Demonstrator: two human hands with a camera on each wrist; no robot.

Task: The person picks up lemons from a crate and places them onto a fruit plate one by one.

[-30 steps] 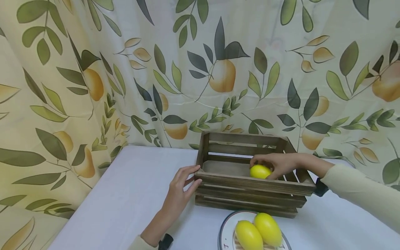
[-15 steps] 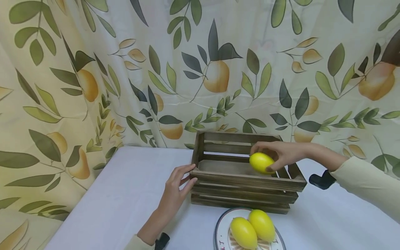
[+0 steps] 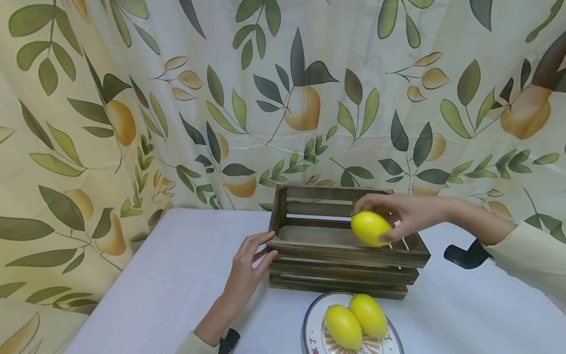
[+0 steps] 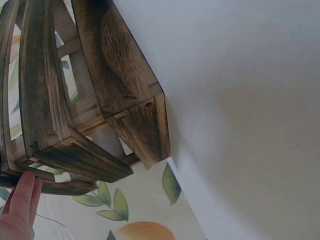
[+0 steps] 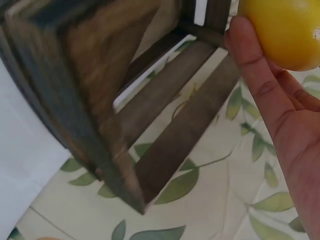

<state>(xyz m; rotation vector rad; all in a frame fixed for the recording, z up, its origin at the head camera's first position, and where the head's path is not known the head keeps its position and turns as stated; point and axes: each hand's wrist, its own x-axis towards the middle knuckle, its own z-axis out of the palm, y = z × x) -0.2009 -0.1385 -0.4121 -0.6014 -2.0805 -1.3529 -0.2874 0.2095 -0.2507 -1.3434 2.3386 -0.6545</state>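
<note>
In the head view my right hand [image 3: 409, 216] holds a yellow lemon [image 3: 370, 229] between thumb and fingers, above the opening of a brown slatted wooden crate [image 3: 336, 251]. The right wrist view shows part of this lemon [image 5: 285, 32] at its top edge, beside the crate [image 5: 165, 112]. My left hand [image 3: 245, 270] touches the crate's front left corner with its fingertips and thumb. Its fingers [image 4: 24, 197] look fairly straight against the wood in the left wrist view. In front of the crate, two more lemons [image 3: 343, 327] lie side by side on a round patterned plate [image 3: 311, 319].
A white-covered table [image 3: 185, 265] carries the crate and plate. Behind and to the left hangs a curtain [image 3: 177, 123] printed with fruit and leaves. The crate's front wall hides part of its floor.
My right hand has lifted the lemon from inside the crate to above its front rim. My left hand stays at the crate's corner. The head view has shifted slightly.
</note>
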